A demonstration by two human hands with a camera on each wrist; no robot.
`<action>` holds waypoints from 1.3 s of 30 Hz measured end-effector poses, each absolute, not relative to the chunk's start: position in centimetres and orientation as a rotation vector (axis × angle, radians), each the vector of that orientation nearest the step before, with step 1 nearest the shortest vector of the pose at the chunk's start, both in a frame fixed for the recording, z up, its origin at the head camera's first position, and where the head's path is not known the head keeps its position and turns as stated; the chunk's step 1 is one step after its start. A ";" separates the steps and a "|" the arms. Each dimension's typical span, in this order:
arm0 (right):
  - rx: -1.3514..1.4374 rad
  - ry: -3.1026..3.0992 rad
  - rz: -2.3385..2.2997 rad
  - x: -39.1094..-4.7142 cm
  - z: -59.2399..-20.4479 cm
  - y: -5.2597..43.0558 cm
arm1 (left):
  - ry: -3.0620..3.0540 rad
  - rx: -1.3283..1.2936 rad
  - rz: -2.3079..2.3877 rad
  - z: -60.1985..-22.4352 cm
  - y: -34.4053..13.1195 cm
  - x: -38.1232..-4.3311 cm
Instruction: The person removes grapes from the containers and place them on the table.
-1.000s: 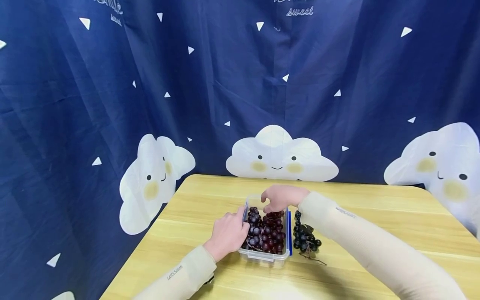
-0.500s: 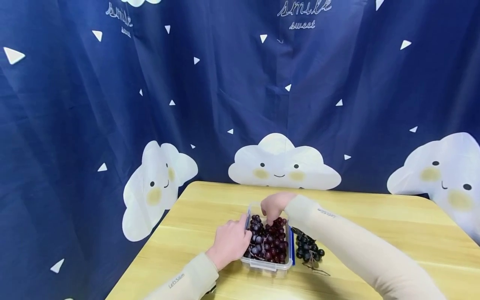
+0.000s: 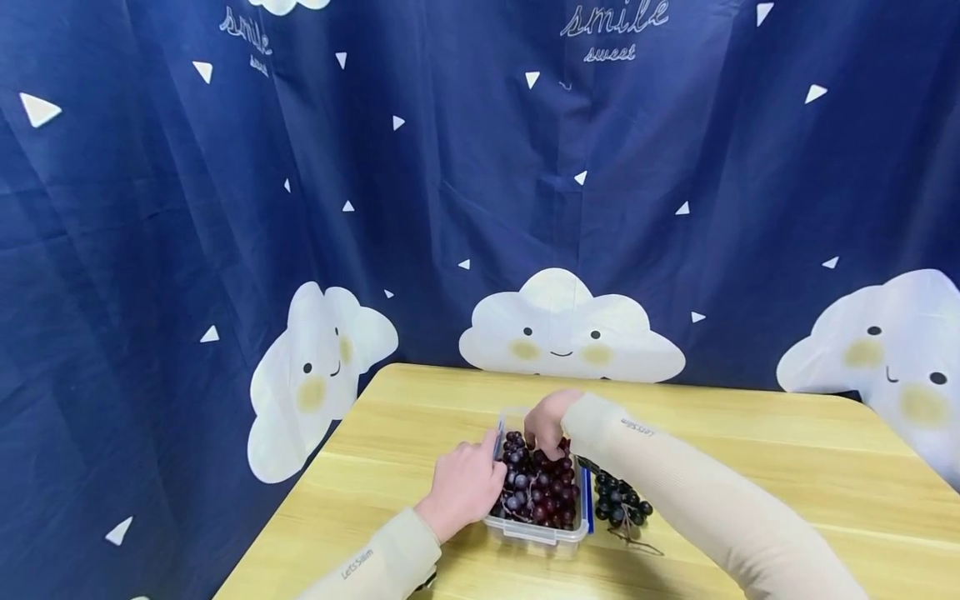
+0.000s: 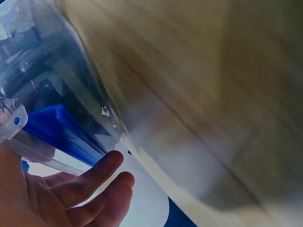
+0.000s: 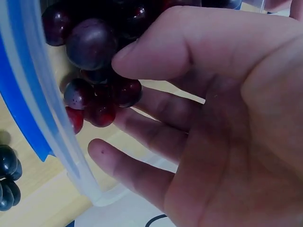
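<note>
Navy curtain (image 3: 495,208) with printed clouds (image 3: 572,312); pale wood-grain table (image 3: 420,417) before it.

You faced a dark blue curtain (image 3: 480,175) — scattered with white triangles (image 3: 815,93), smiling white clouds (image 3: 570,310) and the lettering "smile sweet" (image 3: 615,18) — hanging behind a light wooden table (image 3: 795,442) with rounded corners.

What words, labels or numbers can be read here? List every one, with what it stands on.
"smile": curtain, top, right of centre
"sweet": curtain, beneath that word
"smile": curtain, upper left, slanted by the folds; the smaller word beneath is too blurred to read
"LetsSlim": left sleeve, small
Right sleeve: small, upside-down print, probably the same
Box: nothing readable
</note>
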State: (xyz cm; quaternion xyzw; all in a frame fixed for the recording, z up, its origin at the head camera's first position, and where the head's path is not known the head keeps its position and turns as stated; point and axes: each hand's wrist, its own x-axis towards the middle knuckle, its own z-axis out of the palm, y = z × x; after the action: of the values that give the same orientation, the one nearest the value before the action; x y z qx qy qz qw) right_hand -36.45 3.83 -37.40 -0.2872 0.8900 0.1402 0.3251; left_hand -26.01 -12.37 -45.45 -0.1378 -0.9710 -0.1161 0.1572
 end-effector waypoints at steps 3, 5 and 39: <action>-0.736 2.351 0.343 -36.4 -37.5 4.0 | -2.782 -0.397 -0.339 -45.5 -12.2 -26.0; -0.756 2.365 0.338 -36.3 -37.5 4.1 | -2.786 -0.395 -0.331 -45.5 -12.2 -26.0; -0.817 2.371 0.232 -37.0 -37.8 4.6 | -2.793 -0.374 -0.348 -45.0 -12.3 -26.2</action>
State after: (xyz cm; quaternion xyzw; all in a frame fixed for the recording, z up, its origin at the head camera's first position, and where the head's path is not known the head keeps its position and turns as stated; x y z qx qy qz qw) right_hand -36.99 4.55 -37.77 -0.3089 0.8960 0.0877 0.3066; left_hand -26.22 -12.30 -45.00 -0.1304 -0.9724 -0.1211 0.1507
